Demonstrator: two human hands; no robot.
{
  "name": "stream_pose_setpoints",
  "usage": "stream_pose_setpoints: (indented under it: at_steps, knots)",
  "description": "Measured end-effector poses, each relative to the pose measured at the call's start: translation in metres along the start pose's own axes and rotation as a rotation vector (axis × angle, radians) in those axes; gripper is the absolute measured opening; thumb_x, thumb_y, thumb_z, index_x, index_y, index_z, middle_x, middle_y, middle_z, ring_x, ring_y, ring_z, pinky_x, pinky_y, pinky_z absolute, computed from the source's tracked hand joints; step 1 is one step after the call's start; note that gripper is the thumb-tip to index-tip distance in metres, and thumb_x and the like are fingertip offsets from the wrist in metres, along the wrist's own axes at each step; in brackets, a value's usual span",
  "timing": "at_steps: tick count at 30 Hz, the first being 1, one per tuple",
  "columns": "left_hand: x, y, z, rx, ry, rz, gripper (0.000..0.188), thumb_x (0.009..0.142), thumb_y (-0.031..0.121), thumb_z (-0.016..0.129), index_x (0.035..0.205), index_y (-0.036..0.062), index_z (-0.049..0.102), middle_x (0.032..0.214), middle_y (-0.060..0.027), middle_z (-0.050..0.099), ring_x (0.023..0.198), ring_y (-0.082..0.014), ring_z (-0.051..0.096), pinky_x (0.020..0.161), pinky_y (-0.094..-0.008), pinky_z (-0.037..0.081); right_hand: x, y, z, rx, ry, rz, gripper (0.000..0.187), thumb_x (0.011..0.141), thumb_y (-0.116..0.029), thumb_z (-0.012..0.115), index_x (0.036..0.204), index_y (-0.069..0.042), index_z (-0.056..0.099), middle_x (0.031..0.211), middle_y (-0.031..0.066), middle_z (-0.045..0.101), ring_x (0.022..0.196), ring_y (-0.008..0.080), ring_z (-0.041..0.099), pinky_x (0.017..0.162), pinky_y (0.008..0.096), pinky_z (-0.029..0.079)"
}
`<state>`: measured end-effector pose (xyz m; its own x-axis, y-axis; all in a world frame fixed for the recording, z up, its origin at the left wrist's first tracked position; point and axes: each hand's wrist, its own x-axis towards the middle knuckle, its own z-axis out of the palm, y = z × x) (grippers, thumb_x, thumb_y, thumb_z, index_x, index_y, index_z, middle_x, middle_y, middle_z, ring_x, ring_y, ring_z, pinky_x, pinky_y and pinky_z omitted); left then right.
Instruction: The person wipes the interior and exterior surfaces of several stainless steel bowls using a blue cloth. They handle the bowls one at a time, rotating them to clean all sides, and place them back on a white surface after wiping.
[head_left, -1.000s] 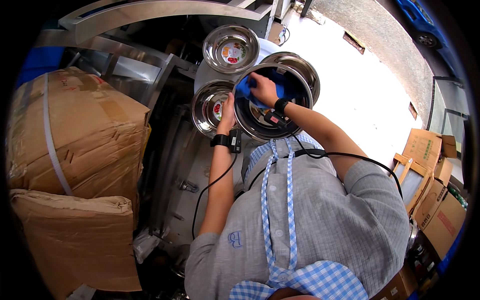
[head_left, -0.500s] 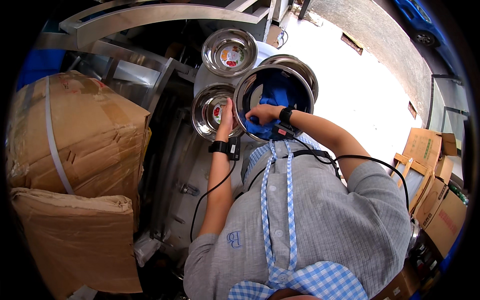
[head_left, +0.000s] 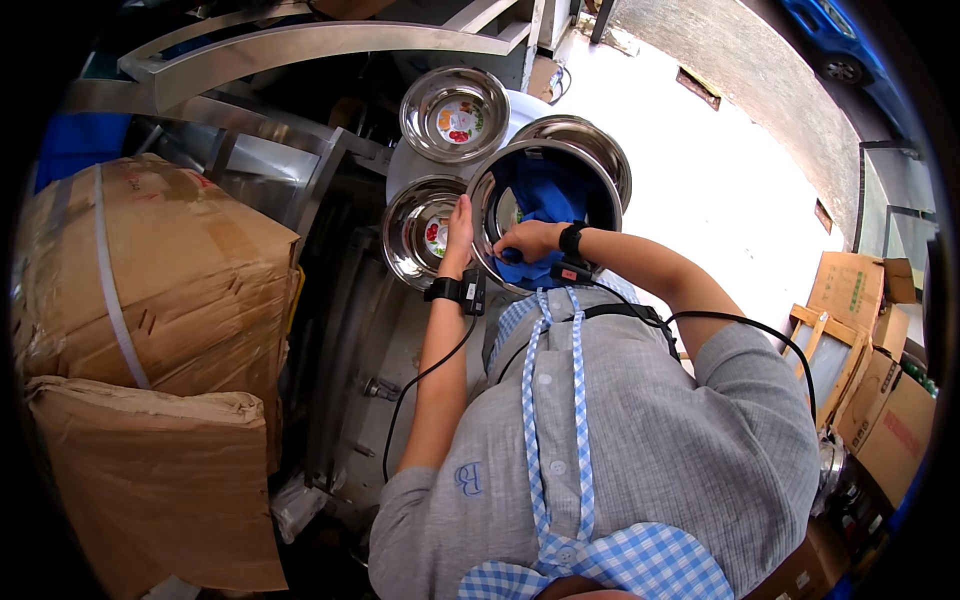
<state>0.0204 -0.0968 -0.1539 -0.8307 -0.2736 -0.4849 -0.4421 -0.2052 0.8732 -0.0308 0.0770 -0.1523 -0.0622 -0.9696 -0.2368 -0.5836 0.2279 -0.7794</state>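
Note:
A deep steel pot (head_left: 612, 200) with a shiny rim is in front of me, a bunched blue cloth (head_left: 548, 193) inside it. My right hand (head_left: 528, 241) reaches over the near rim, its fingers closed round a dark blue wad of that cloth. Against the pot's left outer wall lies my left hand (head_left: 459, 238), fingers straight and together, the thumb mostly hidden. Under its fingers at the left sits a steel bowl (head_left: 407, 235) with a printed bottom. Another such bowl (head_left: 428, 100) stands farther back, and a third steel bowl (head_left: 590, 135) is partly covered by the pot.
The bowls rest on a round white surface (head_left: 405, 170). At left are large cardboard cartons (head_left: 190, 260) and a metal frame (head_left: 330, 35). More cardboard boxes (head_left: 845, 290) stand at right. Black cables (head_left: 735, 317) run from both wrists. A blue car (head_left: 835, 35) is far right.
The right hand has shifted slightly down and left inside the pot, with the cloth bunched differently. The left hand stays against the pot's wall.

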Motion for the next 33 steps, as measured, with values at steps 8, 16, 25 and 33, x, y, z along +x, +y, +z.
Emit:
stream_pose_setpoints:
  at_steps: [8,16,25,33]
  knots:
    - [0.01,-0.021,-0.011,0.02,-0.005,0.057,0.061,0.101,0.044,0.042,0.137,-0.0049,0.042,0.137,-0.0137,0.049,0.124,-0.0192,0.046,0.105,-0.0286,0.033,0.033,0.01,-0.017,0.178,1.253,0.436,0.028,0.071,-0.004,0.063,0.098,-0.011,0.057,0.087,0.0167,0.064,0.086,0.0388,0.061,0.072,0.0462,0.048]
    - [-0.007,-0.038,-0.018,-0.125,-0.043,-0.074,0.066,0.1,0.048,0.04,0.145,0.0016,0.031,0.148,-0.0095,0.037,0.134,-0.0199,0.036,0.109,-0.0302,0.029,0.033,0.012,-0.024,0.267,1.422,0.736,0.032,0.075,-0.001,0.058,0.105,-0.008,0.05,0.101,0.0198,0.06,0.095,0.0423,0.058,0.078,0.0491,0.047]
    - [-0.02,-0.029,-0.024,-0.056,-0.159,-0.159,0.075,0.091,0.07,0.035,0.138,0.0114,0.042,0.133,-0.0057,0.051,0.119,-0.0201,0.05,0.093,-0.0376,0.044,-0.002,0.021,-0.019,0.116,0.577,0.177,0.039,0.069,0.001,0.058,0.107,-0.01,0.057,0.092,0.0193,0.065,0.087,0.0399,0.061,0.073,0.0439,0.048]
    - [0.002,-0.009,0.014,0.283,0.033,0.147,0.057,0.097,0.049,0.047,0.119,-0.0019,0.059,0.109,-0.0128,0.064,0.108,-0.0209,0.055,0.096,-0.0312,0.039,-0.041,-0.008,0.001,-0.069,0.059,0.025,0.034,0.068,0.0,0.06,0.099,-0.015,0.062,0.087,0.0114,0.066,0.085,0.0346,0.063,0.071,0.0432,0.048]
